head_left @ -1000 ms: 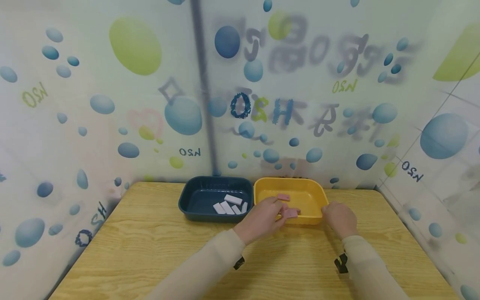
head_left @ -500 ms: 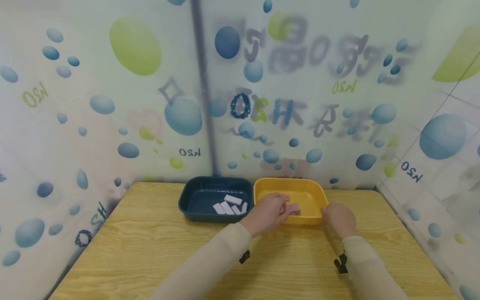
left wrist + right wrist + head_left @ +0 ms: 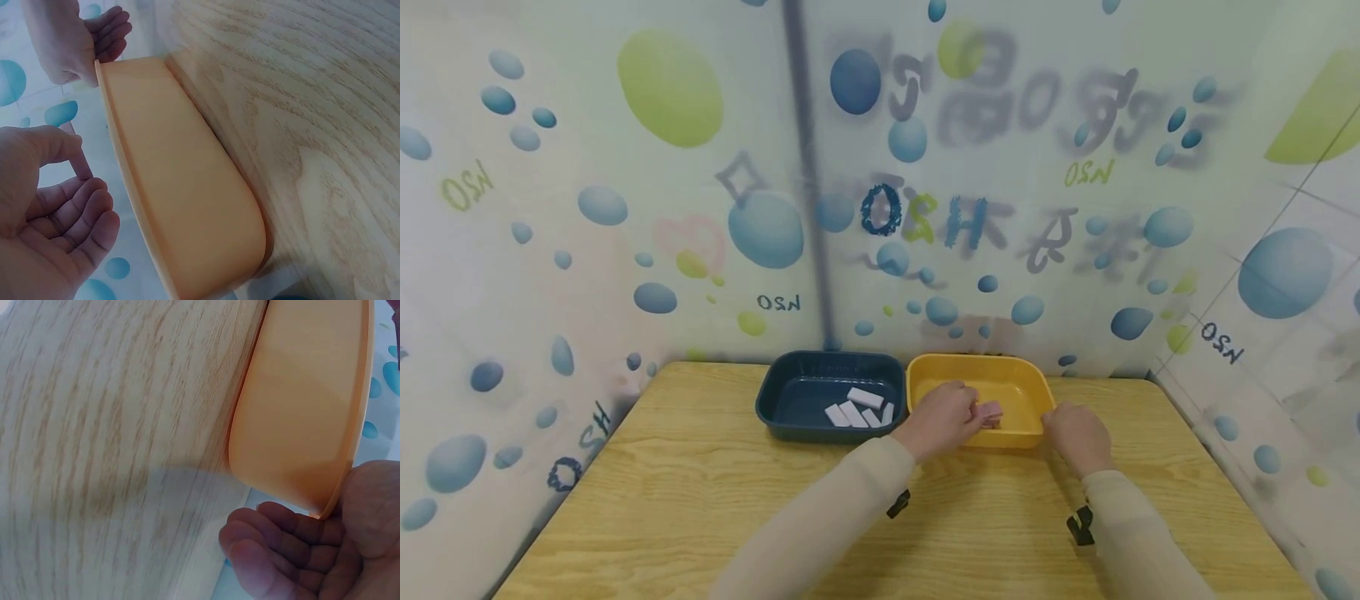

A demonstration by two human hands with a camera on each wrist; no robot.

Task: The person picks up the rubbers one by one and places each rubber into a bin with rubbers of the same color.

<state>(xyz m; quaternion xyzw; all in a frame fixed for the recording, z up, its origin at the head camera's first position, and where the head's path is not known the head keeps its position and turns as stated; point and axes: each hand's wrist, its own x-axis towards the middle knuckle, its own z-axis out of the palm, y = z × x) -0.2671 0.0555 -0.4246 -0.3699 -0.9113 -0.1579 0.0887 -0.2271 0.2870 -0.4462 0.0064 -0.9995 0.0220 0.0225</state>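
Note:
Over the near left part of the yellow tray (image 3: 1007, 439), my left hand (image 3: 942, 421) pinches a thin pink block (image 3: 80, 156) between thumb and fingers, as the left wrist view shows. Close to its fingertips, more pink blocks (image 3: 989, 410) lie stacked in the tray; my fingers partly hide them. At the tray's right end, my right hand (image 3: 1081, 437) grips the rim near the front corner. In the right wrist view its fingers (image 3: 265, 540) curl beneath that corner.
A dark blue tray (image 3: 790, 429) stands just left of the yellow one, with several white blocks (image 3: 853, 414) in its right half. Both trays sit near the back edge of the wooden table (image 3: 715, 492), before a patterned wall sheet (image 3: 880, 283).
My left hand has shifted slightly right and away from me. The single pink block farther back in the tray no longer shows on its own. My right hand has stayed on the rim.

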